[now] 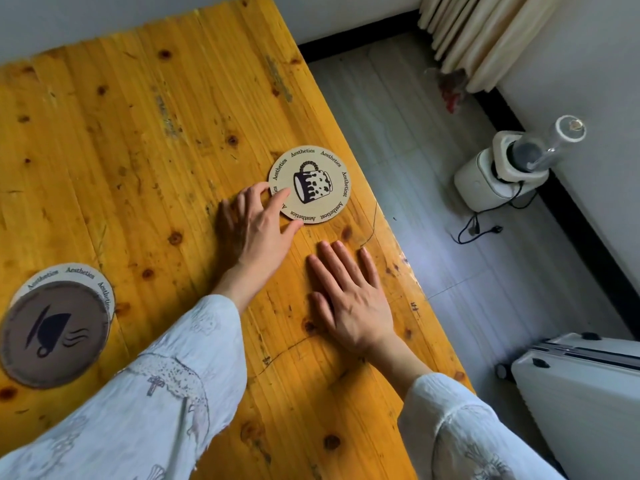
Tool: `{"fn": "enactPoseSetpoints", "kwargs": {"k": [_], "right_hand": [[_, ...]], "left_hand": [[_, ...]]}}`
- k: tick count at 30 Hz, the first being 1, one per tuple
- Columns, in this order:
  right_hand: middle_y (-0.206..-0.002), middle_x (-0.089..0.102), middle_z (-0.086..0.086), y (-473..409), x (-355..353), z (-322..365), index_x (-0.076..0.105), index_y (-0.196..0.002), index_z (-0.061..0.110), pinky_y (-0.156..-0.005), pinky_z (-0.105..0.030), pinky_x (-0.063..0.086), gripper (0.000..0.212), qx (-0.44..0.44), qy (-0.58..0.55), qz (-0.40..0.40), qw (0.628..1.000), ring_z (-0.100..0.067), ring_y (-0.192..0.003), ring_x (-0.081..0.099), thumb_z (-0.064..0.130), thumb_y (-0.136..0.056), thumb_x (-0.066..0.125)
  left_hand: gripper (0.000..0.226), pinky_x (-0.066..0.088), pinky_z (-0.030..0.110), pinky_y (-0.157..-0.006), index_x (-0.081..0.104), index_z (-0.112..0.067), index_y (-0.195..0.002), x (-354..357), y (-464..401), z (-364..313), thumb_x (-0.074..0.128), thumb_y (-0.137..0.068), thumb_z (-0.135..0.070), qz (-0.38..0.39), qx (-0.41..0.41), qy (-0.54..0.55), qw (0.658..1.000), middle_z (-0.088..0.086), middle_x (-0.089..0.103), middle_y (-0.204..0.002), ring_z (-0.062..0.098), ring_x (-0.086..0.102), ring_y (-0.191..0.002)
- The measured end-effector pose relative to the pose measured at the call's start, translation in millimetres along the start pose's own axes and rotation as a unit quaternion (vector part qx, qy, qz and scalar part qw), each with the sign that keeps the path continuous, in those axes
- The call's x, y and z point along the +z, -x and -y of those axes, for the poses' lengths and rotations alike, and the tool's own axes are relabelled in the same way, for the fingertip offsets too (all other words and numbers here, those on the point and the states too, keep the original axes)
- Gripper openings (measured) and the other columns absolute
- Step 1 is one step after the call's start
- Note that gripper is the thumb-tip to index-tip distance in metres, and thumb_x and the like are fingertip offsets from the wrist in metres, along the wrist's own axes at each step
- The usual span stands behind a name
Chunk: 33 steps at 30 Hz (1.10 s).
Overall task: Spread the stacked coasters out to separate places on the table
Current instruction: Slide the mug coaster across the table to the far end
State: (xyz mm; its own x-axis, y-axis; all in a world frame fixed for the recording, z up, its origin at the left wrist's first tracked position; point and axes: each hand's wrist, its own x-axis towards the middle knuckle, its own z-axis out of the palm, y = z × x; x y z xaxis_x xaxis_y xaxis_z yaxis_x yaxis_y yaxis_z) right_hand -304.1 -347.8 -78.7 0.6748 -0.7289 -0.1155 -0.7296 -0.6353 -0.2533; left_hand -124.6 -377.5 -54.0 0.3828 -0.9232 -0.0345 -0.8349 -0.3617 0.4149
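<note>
Three coasters on the counter [145, 140]: a beige mug coaster [313, 183] alone, plus a stack of two, brown coaster [55, 336] over a pale coaster [104, 289]. Two hands, left hand [258, 225] and right hand [349, 296].

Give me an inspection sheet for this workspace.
Surface: wooden table, knotted and scuffed.
Job's things: beige mug coaster lies alone near the right edge; grey coaster sits on another coaster at the left.
Clutter: nothing seen on the table.
Hands: left hand fingers touch the mug coaster's edge; right hand flat on the table, empty.
Cables: black cord on the floor.
Surroundings: white appliance, curtain, white case.
</note>
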Motion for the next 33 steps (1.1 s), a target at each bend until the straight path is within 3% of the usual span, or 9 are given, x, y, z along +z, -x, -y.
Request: {"fn": "enactPoseSetpoints", "kwargs": {"k": [18, 23, 29, 33], "right_hand": [[-0.154, 0.027, -0.003, -3, 1, -3, 0.022, -0.145, 0.025, -0.117, -0.045, -0.002, 0.055, 0.000, -0.002, -0.010, 1.000, -0.020, -0.143, 0.009, 0.045, -0.093, 0.027], [-0.154, 0.028, -0.003, -3, 0, -7, 0.025, -0.144, 0.024, -0.119, -0.047, 0.004, 0.055, 0.003, -0.001, -0.011, 1.000, -0.020, -0.143, 0.012, 0.045, -0.093, 0.028], [-0.156, 0.021, -0.002, 0, 1, -13, 0.017, -0.146, 0.027, -0.119, -0.047, 0.002, 0.057, 0.012, 0.011, 0.008, 1.000, -0.018, -0.144, 0.004, 0.046, -0.093, 0.022], [-0.157, 0.016, -0.005, 4, -5, -12, 0.013, -0.146, 0.024, -0.119, -0.049, 0.001, 0.056, 0.023, 0.023, 0.024, 0.999, -0.021, -0.144, 0.001, 0.045, -0.094, 0.018]], "left_hand": [[0.048, 0.006, 0.070, -0.106, 0.053, -0.031, -0.120, 8, -18, -19, 0.065, -0.075, -0.039, 0.004, -0.029, 0.022, 0.999, 0.005, 0.042, -0.136, 0.032, 0.026, -0.131], [0.053, 0.001, 0.066, -0.110, 0.040, -0.032, -0.131, 8, -19, -13, 0.058, -0.082, -0.034, 0.071, -0.007, 0.026, 0.997, 0.006, 0.028, -0.148, 0.031, 0.013, -0.139], [0.044, 0.009, 0.054, -0.116, 0.042, -0.019, -0.131, -12, 26, 16, 0.050, -0.088, -0.019, 0.061, 0.019, 0.066, 0.996, 0.010, 0.019, -0.153, 0.028, 0.007, -0.143], [0.043, 0.018, 0.053, -0.115, 0.042, -0.018, -0.131, -33, 78, 52, 0.049, -0.089, -0.017, 0.070, -0.016, 0.079, 0.994, 0.009, 0.018, -0.154, 0.025, 0.004, -0.143]]}}
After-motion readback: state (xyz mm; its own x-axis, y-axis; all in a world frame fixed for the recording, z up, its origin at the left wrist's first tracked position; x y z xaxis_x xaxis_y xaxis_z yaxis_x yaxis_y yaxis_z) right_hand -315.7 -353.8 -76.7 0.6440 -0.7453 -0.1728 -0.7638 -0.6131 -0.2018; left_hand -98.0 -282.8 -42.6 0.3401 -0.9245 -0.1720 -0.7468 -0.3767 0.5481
